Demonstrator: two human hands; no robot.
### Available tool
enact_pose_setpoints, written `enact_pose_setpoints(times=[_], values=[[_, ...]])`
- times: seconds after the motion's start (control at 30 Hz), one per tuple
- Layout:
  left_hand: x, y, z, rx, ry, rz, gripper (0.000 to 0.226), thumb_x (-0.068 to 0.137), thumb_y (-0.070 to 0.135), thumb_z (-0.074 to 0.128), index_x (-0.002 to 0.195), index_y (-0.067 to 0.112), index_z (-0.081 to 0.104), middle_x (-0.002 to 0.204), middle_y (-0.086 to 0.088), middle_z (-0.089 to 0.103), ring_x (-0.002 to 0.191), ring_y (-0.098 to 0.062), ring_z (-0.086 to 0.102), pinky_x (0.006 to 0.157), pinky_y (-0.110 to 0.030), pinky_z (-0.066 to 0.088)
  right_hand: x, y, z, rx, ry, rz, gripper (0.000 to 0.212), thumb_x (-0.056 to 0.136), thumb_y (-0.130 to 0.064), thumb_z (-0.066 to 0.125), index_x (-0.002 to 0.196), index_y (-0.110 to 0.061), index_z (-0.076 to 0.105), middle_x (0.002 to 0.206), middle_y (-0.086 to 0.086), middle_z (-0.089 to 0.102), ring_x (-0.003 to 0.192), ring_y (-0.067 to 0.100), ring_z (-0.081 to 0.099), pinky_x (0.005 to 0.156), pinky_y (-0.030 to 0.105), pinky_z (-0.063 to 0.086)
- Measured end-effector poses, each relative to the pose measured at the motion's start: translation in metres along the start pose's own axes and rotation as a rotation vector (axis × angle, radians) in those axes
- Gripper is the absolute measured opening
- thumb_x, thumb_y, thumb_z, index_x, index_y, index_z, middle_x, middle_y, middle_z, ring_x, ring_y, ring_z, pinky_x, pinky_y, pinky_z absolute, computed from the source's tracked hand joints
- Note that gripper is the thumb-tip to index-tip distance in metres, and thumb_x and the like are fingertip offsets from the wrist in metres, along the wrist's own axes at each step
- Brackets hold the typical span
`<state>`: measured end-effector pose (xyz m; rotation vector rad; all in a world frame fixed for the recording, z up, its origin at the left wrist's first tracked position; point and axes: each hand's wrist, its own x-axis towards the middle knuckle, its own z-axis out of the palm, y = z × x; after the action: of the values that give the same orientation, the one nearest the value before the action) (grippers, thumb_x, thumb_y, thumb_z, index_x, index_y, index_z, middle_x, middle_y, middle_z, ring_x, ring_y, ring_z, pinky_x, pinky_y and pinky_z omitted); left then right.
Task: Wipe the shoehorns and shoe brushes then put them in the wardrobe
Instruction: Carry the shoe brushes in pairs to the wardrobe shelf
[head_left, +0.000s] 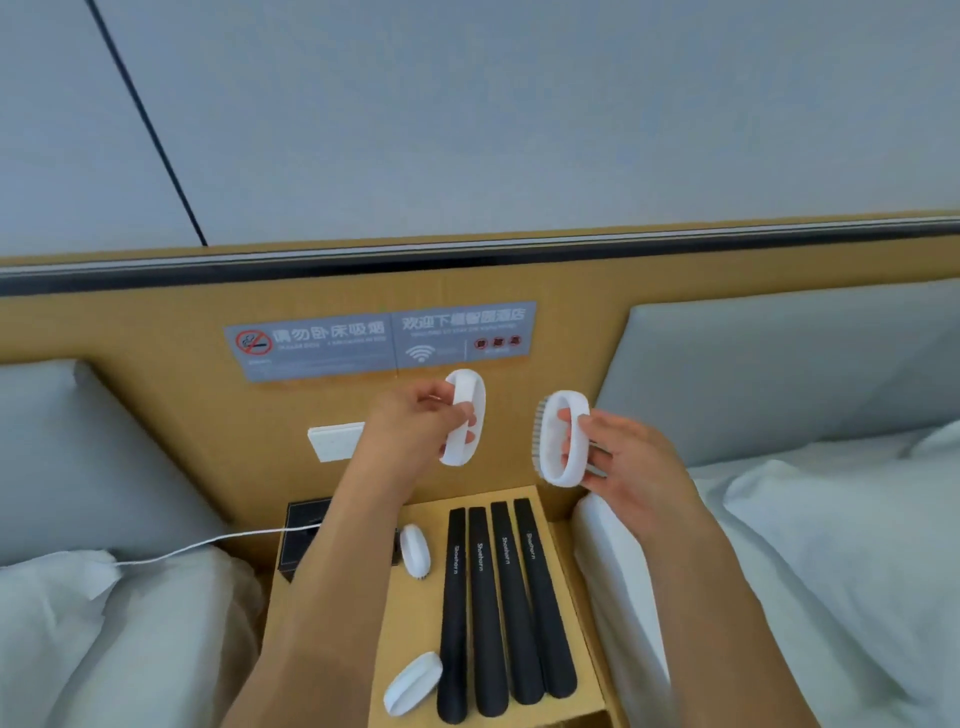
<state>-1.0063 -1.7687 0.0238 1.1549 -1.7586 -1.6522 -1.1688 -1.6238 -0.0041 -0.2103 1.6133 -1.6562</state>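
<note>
Left hand: our left hand (415, 421) curls round a white oval plastic shoe brush (464, 415), long axis upright.
Right hand: our right hand (618, 457) pinches a second white bristled brush (558, 441), also upright.
Gap: brushes side by side, apart.
Below: four black plastic shoehorns (493, 613) lie lengthwise on the wooden nightstand (556, 525), nearer neither hand.

L hand (415, 418) – brush (464, 415); R hand (631, 457) – brush (560, 439).

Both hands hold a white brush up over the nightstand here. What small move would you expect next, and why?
Probably carrying both away toward the wardrobe. The left hand grips one shoe brush, the right hand another, no cloth is in view, and two brushes plus four shoehorns remain on the nightstand.
</note>
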Motion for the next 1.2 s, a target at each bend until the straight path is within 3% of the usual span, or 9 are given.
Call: enact_pose_setpoints(times=[0.13,0.3,0.4,0.6,0.97,1.2], values=[[-0.009,0.033,0.027,0.014,-0.087,0.133,0.015,0.087,0.015,0.070,0.102,0.015,0.066,0.091,-0.001,0.076,0.090,-0.021,0.071,0.085,-0.051,0.057,-0.037,-0.022,-0.022,0.004,0.085,-0.126,0.014,0.094,-0.017,0.065,0.104,-0.019,0.075,0.112,0.002,0.070,0.107,0.023,0.065,0.073,0.029,0.059],[-0.030,0.049,0.046,0.019,-0.239,0.241,0.020,0.084,0.019,0.072,0.104,0.019,0.067,0.099,-0.001,0.073,0.097,-0.021,0.068,0.085,-0.046,0.058,-0.089,-0.026,-0.035,0.032,0.253,-0.245,0.023,0.096,-0.019,0.062,0.116,-0.013,0.071,0.122,0.009,0.067,0.115,0.030,0.061,0.095,0.042,0.055],[-0.048,0.047,0.048,0.004,-0.346,0.263,0.020,0.082,0.020,0.074,0.101,0.024,0.069,0.099,0.003,0.072,0.098,-0.017,0.066,0.083,-0.040,0.058,-0.124,-0.015,-0.034,0.053,0.350,-0.289,0.023,0.096,-0.018,0.063,0.116,-0.011,0.072,0.122,0.011,0.067,0.115,0.032,0.062,0.100,0.046,0.053],[-0.090,0.044,0.058,-0.039,-0.626,0.282,0.013,0.083,0.016,0.074,0.093,0.023,0.071,0.086,0.005,0.075,0.091,-0.016,0.069,0.078,-0.036,0.059,-0.195,0.012,-0.037,0.136,0.507,-0.384,0.017,0.096,-0.016,0.062,0.103,-0.015,0.078,0.107,0.007,0.073,0.102,0.025,0.068,0.080,0.034,0.056],[-0.209,0.052,0.125,-0.066,-1.111,0.324,0.007,0.085,0.006,0.070,0.092,0.006,0.069,0.082,-0.009,0.075,0.080,-0.022,0.071,0.085,-0.055,0.056,-0.350,0.049,-0.077,0.176,0.950,-0.540,0.016,0.095,-0.013,0.063,0.103,-0.014,0.077,0.099,0.004,0.076,0.091,0.018,0.072,0.070,0.024,0.055],[-0.311,0.047,0.159,-0.054,-1.349,0.399,0.009,0.085,0.009,0.070,0.094,0.009,0.071,0.084,-0.004,0.076,0.084,-0.019,0.071,0.084,-0.053,0.056,-0.458,0.082,-0.092,0.256,1.263,-0.587,0.016,0.095,-0.013,0.064,0.103,-0.013,0.077,0.099,0.005,0.076,0.089,0.016,0.072,0.067,0.023,0.055]])
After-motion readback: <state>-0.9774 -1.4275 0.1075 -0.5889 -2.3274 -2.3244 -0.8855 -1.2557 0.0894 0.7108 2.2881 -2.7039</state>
